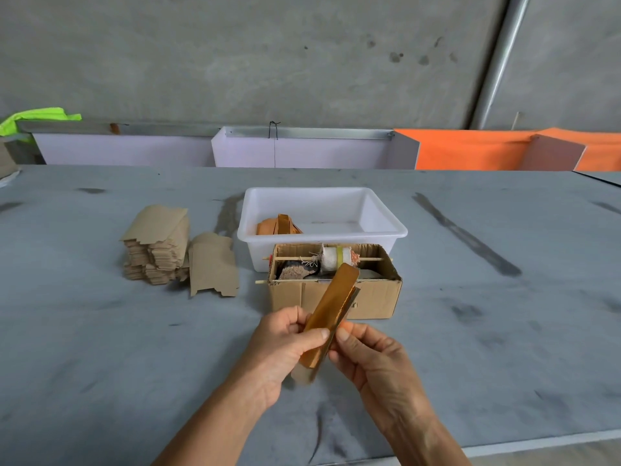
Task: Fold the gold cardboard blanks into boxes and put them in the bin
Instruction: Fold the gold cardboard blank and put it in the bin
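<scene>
From the head camera, both bare hands meet low over the grey, scuffed tabletop (470, 331). The left hand (282, 344) has its fingers curled behind a long, narrow gold cardboard blank (331, 312) and its thumb pressed across the shiny front, so it is clamped on the strip. The right hand (366, 351) pinches the same blank's right edge between thumb and curled fingers. The blank is held in the air, tilted, its rounded upper end pointing up and to the right, in front of a small open brown corrugated carton (336, 297).

That carton holds a whitish roll on a thin wooden stick and some frayed cloth. Just behind it, touching or nearly so, stands the white rectangular plastic bin (379, 230), and in its left near corner lie a few folded gold-orange cardboard pieces (277, 226).

To the left of the bin, a stack of flat blanks, brown side up (158, 243), rests on the table, with one loose brown-faced blank (213, 267) lying just beside it.
</scene>
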